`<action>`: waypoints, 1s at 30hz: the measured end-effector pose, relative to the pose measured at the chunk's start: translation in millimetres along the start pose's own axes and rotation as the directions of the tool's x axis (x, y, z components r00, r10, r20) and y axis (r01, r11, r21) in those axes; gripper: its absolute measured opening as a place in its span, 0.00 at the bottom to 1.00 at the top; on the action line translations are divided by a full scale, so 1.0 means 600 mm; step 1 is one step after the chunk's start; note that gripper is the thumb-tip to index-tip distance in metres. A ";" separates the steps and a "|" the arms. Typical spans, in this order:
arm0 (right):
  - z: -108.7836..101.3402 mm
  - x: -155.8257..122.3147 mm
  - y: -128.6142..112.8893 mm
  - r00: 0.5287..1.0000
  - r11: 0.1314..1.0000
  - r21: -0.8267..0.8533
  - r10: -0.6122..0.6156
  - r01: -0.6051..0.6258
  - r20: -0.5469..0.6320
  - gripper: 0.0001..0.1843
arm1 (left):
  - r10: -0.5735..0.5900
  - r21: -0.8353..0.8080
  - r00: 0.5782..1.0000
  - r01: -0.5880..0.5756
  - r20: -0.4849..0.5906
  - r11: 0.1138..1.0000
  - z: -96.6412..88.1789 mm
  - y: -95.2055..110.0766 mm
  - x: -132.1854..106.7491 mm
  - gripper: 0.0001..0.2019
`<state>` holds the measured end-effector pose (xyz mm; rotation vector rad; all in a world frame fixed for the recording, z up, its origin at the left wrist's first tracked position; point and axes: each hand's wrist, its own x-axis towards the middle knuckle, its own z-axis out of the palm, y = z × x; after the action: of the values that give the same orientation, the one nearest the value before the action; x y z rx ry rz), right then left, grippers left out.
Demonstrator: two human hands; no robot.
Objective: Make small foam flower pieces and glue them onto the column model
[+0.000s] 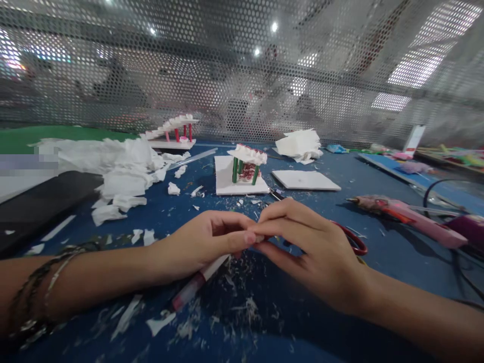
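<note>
My left hand (217,239) and my right hand (306,244) meet over the middle of the blue table, fingertips pinched together. Between them is a small pale piece, mostly hidden by the fingers; its kind does not show. Below my left hand lies a red-capped pen (192,288), partly covered. Red-handled scissors (355,239) stick out from behind my right hand. Just beyond my hands stands a small model (247,157) with green posts and a white, red-marked roof on a white foam board base (224,176).
White scraps and shavings (247,307) litter the table. Crumpled tissue (124,166) lies left, a black slab (49,206) nearby. A pink glue gun (419,222) with a cord rests right. Behind stand a stair-like model (176,128) and a perforated metal screen (212,75). A white board (306,180) lies beyond.
</note>
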<state>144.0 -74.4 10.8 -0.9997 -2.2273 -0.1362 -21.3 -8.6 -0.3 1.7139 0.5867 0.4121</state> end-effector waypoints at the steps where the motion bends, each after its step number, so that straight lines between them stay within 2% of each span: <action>1: 0.001 -0.001 0.000 1.000 1.000 -0.002 -0.006 0.006 0.003 0.06 | -0.012 -0.013 1.000 0.012 -0.003 1.000 0.001 0.001 0.000 0.11; 7: 0.003 0.001 -0.001 1.000 0.999 0.036 0.007 -0.007 -0.003 0.10 | -0.046 -0.051 0.999 0.046 0.007 0.998 0.001 0.000 0.000 0.12; 11: 0.002 0.001 -0.001 0.999 0.999 0.032 0.012 -0.011 -0.033 0.08 | -0.069 -0.067 0.997 0.071 0.035 0.995 -0.002 -0.003 0.002 0.12; 19: 0.001 0.002 -0.002 0.999 1.000 0.030 0.005 -0.004 -0.051 0.05 | -0.005 -0.119 0.998 0.013 0.070 0.993 -0.001 0.000 0.000 0.07; 24: 0.002 0.003 -0.001 0.999 0.998 0.067 0.021 -0.019 -0.037 0.09 | -0.065 -0.071 0.997 0.068 0.047 0.995 -0.001 0.001 0.000 0.10; 30: 0.000 0.002 -0.002 0.999 0.999 0.034 0.006 -0.004 -0.047 0.06 | -0.064 -0.126 0.997 0.070 0.051 0.990 -0.001 -0.002 0.002 0.07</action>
<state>142.4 -74.6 11.5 -0.9740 -2.1775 -0.1182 -21.0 -6.9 -1.6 1.5734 0.5698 0.3531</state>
